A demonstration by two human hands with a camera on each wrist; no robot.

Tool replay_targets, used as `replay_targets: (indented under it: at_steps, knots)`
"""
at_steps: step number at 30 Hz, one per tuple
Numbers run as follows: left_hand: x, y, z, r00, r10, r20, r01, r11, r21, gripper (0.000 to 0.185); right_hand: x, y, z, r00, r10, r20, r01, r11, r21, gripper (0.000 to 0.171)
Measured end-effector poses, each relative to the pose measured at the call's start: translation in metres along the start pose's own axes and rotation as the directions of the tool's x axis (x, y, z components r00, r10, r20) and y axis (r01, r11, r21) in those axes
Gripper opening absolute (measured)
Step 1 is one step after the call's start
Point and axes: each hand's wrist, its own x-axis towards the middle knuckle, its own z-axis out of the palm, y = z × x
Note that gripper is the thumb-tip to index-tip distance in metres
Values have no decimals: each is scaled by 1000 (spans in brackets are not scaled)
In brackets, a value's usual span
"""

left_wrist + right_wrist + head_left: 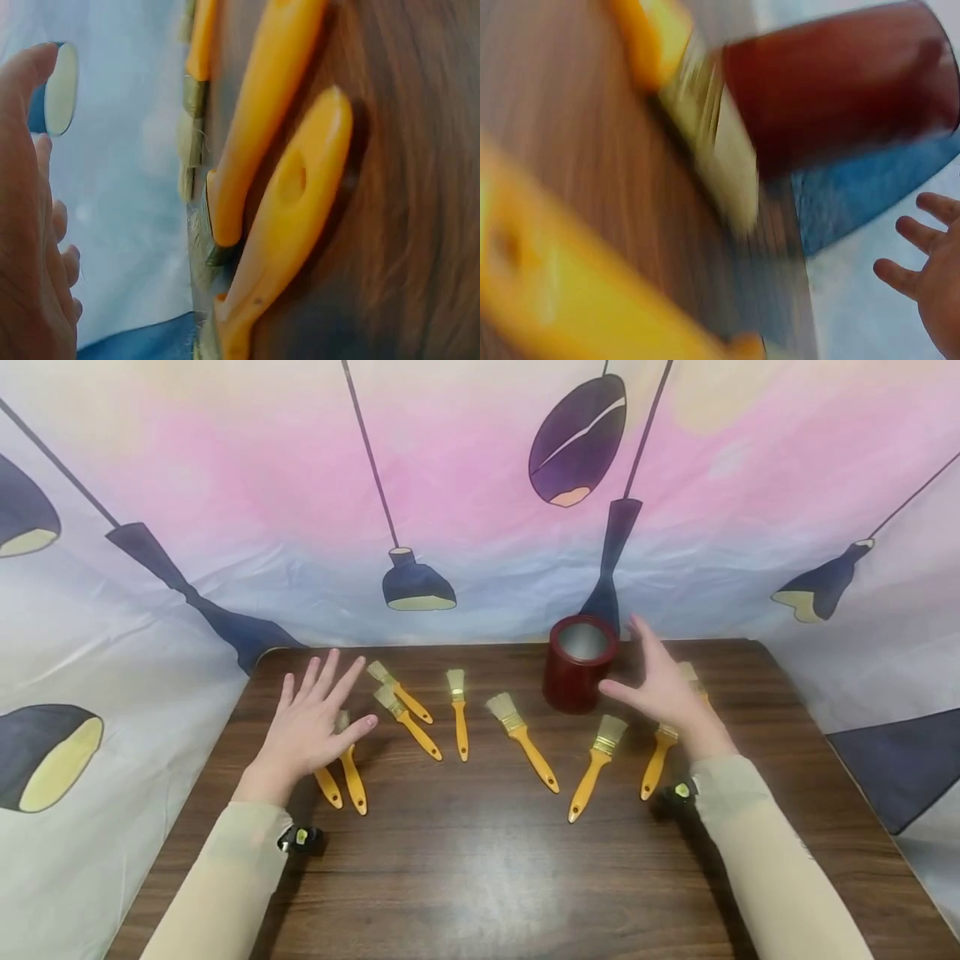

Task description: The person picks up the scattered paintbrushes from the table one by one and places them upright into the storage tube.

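Observation:
My left hand (306, 725) hovers with fingers spread above two paintbrushes at the left; their yellow handles, one of them this brush handle (289, 195), stick out below it. Beside the dark red can (573, 672) is my right hand (663, 700), its thumb and fingers apart. The thumb tip lies close to the can's right side; whether it touches I cannot tell. The can stands upright with its top uncovered and a grey inside. Two paintbrushes lie partly hidden under the right hand, one showing its yellow handle (656, 764). Neither hand holds anything.
Between the hands several paintbrushes lie spread out, among them a middle paintbrush (525, 743), a small upright-lying paintbrush (459, 718) and a right paintbrush (596, 768). All rest on the brown wooden table (480, 877). A printed cloth (300, 485) with lamp pictures hangs behind it.

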Motion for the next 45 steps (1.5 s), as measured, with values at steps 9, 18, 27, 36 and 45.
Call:
replay_targets:
  at_steps: [9, 18, 27, 36, 45]
  knots:
    - [-22, -5, 17, 993, -86, -76, 73, 984, -163, 94, 11, -3, 48, 993, 48, -104, -12, 947, 321, 109]
    - [-23, 2, 21, 984, -115, -139, 70, 953, -296, 100, 15, -7, 47, 981, 90, -170, -30, 944, 329, 94]
    - [-26, -2, 25, 980, -127, -151, 65, 931, -360, 93, 15, -10, 48, 985, 112, -135, -59, 937, 345, 96]
    - [-38, -25, 32, 957, -230, -176, 152, 916, -370, 80, 0, -11, 52, 979, 179, -97, -139, 935, 327, 98]
    - [-52, -45, 17, 860, -461, -220, 365, 856, -366, 67, 6, -16, 57, 986, 134, -102, -95, 942, 323, 97]
